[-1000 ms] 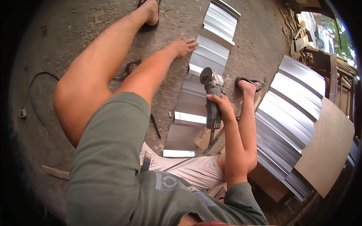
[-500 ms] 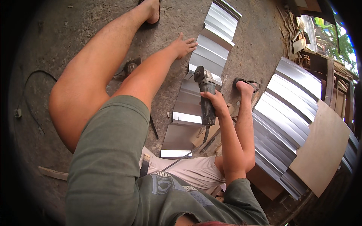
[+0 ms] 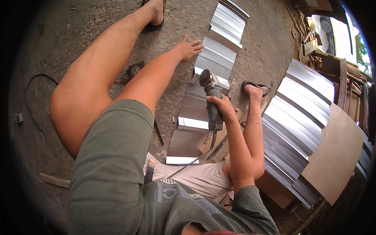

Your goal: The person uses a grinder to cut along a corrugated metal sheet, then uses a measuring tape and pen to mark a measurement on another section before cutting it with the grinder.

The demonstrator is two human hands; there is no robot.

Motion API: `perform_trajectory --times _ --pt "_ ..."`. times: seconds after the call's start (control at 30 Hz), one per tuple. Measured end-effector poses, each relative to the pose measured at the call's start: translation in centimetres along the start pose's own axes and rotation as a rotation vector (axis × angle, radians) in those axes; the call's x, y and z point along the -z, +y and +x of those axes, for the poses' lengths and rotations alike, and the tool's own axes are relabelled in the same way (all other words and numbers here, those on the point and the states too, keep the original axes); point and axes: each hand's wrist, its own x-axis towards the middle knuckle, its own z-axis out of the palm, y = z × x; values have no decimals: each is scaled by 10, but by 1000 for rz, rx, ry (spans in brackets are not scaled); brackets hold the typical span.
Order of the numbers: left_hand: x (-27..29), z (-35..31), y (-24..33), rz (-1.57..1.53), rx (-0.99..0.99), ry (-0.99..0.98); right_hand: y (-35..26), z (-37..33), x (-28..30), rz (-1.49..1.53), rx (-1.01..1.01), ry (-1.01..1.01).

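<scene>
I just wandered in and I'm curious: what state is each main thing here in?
Left hand: open, spread, at the edge of the metal strip.
Right hand: closed around the angle grinder.
Angle grinder: held, disc fitted; spinning or not, I can't tell.
Metal strip: ribbed, lying on the ground.
Wide metal sheets: ribbed, partly covered by the tan board.
Tan board: lying over the sheets.

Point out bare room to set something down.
Bare floor lies between the metal strip and the large sheets, beyond the right foot; also between the left foot and the strip, beyond the left hand. Around the grinder it's crowded: strip, wood, cord.
</scene>
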Motion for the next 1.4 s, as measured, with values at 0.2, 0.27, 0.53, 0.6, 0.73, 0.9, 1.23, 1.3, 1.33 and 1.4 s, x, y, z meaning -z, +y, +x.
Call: perform_trajectory --times 0.2,0.27,0.53,0.6,0.73,0.9,1.23,1.3,1.33,1.4 --pt "4 -2 0 -15 0 -20 1 1 2 0 2 -10" --pt "3 -2 0 -17 -1 -14 2 2 1 4 1 -10" --pt "3 -3 0 -9 0 6 10 6 1 22 9 -3" --pt "1 -3 -1 -13 2 12 7 4 0 11 7 -3" --pt "5 -4 1 -27 0 6 7 6 0 11 -1 1" --pt "11 -6 2 -13 5 -29 2 7 -1 -15 8 -12" --pt "2 1 1 -36 12 3 -10 8 -5 -12 -47 1" --pt "4 0 2 -31 10 3 -10 9 -5 -7 -49 3" --pt "4 -1 2 -28 9 3 -11 10 -4 -9 -51 -2" --pt "11 -4 3 -35 0 -24 -12 11 -3 -10 -55 -9"
